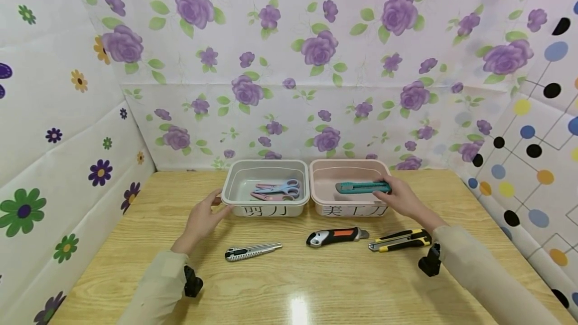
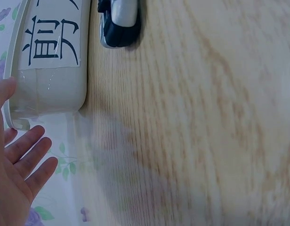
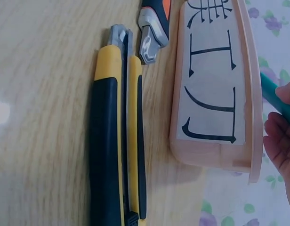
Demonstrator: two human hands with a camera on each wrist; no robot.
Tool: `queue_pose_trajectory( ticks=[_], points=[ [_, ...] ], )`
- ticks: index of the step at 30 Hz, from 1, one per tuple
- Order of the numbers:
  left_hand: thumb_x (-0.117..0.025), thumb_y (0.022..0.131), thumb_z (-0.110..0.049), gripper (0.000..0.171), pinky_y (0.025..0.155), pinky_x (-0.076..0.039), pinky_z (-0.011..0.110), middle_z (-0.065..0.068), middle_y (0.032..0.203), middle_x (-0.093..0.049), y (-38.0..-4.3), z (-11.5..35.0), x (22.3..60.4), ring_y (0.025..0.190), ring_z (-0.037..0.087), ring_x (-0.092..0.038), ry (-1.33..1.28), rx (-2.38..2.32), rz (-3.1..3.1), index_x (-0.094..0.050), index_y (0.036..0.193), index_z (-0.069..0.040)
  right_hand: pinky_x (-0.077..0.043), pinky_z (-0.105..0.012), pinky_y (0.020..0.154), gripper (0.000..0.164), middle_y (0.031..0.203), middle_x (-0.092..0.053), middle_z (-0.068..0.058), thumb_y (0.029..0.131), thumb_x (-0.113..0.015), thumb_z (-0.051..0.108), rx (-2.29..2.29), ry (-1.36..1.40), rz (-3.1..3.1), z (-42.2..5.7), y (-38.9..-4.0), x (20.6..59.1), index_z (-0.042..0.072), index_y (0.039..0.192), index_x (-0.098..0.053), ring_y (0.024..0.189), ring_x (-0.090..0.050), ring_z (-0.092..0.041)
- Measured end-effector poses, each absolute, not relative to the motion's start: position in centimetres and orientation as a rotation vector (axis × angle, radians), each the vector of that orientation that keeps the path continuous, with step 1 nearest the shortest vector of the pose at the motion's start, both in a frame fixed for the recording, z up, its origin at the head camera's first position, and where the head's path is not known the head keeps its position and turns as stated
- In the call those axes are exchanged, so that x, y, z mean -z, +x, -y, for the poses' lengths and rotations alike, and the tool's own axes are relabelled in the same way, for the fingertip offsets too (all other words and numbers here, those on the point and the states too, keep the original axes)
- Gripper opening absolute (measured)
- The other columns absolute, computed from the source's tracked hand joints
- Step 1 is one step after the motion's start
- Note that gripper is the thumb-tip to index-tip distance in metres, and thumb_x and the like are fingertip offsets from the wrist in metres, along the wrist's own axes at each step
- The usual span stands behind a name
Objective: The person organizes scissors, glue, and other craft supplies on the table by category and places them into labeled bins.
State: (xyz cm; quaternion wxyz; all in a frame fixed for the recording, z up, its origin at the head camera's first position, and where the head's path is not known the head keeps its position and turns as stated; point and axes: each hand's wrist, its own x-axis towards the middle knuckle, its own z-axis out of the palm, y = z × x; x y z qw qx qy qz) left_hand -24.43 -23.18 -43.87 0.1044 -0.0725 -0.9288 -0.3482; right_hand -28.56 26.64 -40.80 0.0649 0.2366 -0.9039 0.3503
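Observation:
Over the pink bin point(image 1: 318, 203), my right hand point(image 1: 402, 197) pinches a teal utility knife point(image 1: 361, 187) by one end, thumb on the near side. In the right wrist view the teal knife point(image 3: 277, 101) shows just past the bin's rim, with the fingers point(image 3: 279, 141) close beside the rim. My left hand point(image 1: 203, 218) is at the left front corner of the grey bin point(image 1: 228, 192). Its thumb point(image 2: 6, 89) touches the rim and its other fingers extend loosely past the corner. Inside the grey bin lie blue scissors point(image 1: 277, 188) and pink scissors point(image 1: 273, 197).
In front of the bins lie a silver utility knife point(image 1: 253, 252), a black, orange and silver knife point(image 1: 337, 236) and a yellow and black utility knife point(image 1: 399, 239). Both bins carry front labels. A flowered cloth point(image 1: 289, 114) hangs behind the wooden table point(image 1: 271, 295).

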Motion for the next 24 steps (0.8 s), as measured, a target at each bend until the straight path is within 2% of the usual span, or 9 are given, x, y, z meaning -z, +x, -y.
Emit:
queue_pose_trajectory(
  ticks=[19,24],
  points=[
    [-0.058,0.085,-0.046,0.067,0.084,-0.045,0.052,0.018,0.113,-0.060,-24.4,23.2,44.0,0.107,0.037,-0.053,-0.205,1.011,2.756,-0.041,0.134,-0.004,-0.035,-0.024,0.046,0.019,0.062,-0.043,0.001,0.087,-0.061,0.011,-0.974,0.816,2.761,-26.3,-29.8,41.2,-0.001,0.102,-0.057,0.049,-0.035,-0.009],
    [-0.059,0.085,-0.045,0.066,0.083,-0.045,0.052,0.018,0.113,-0.060,-24.3,23.2,43.8,0.106,0.038,-0.053,-0.208,1.015,2.755,-0.041,0.134,-0.004,-0.038,-0.024,0.048,0.021,0.065,-0.048,0.001,0.086,-0.062,0.010,-0.942,0.824,2.770,-26.5,-30.1,41.2,-0.001,0.103,-0.058,0.049,-0.039,-0.008]
  ],
)
